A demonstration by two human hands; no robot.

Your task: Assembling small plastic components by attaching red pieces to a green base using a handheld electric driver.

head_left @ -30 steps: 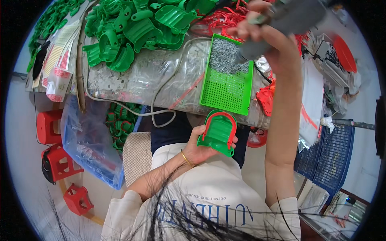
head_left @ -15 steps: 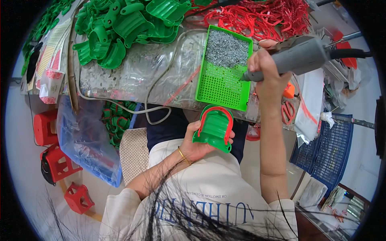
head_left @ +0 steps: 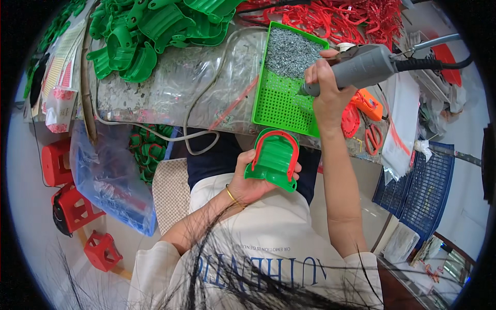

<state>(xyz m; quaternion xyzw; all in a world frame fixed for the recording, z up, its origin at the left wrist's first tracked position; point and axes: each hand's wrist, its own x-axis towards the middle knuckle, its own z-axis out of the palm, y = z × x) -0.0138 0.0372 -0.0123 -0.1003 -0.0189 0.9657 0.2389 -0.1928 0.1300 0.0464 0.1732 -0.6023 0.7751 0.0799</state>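
Observation:
My left hand [head_left: 251, 186] grips a curved green plastic part [head_left: 275, 163] over my lap, just in front of the table. A red U-shaped plastic strip [head_left: 295, 147] lies along the inside of its rim. In my right hand [head_left: 329, 101] is a grey electric screwdriver [head_left: 367, 67], fingers wrapped round its body. The tool's tip hangs over the front half of a bright green perforated tray [head_left: 281, 116]. Small silvery screws [head_left: 292, 54] are heaped in the tray's far half. Whether a screw sits on the tip is too small to tell.
Green plastic parts [head_left: 160, 26] pile up at the back left, and red strips [head_left: 351, 20] at the back right. A pale cable [head_left: 206, 98] loops across the table. Scissors [head_left: 373, 139] and an orange tool [head_left: 369, 103] lie right. A blue lined bin [head_left: 113, 175] stands left.
My right hand has moved left with the screwdriver, its tip now further over the tray. The orange tool beside my wrist shows more. My left hand keeps its hold on the green part.

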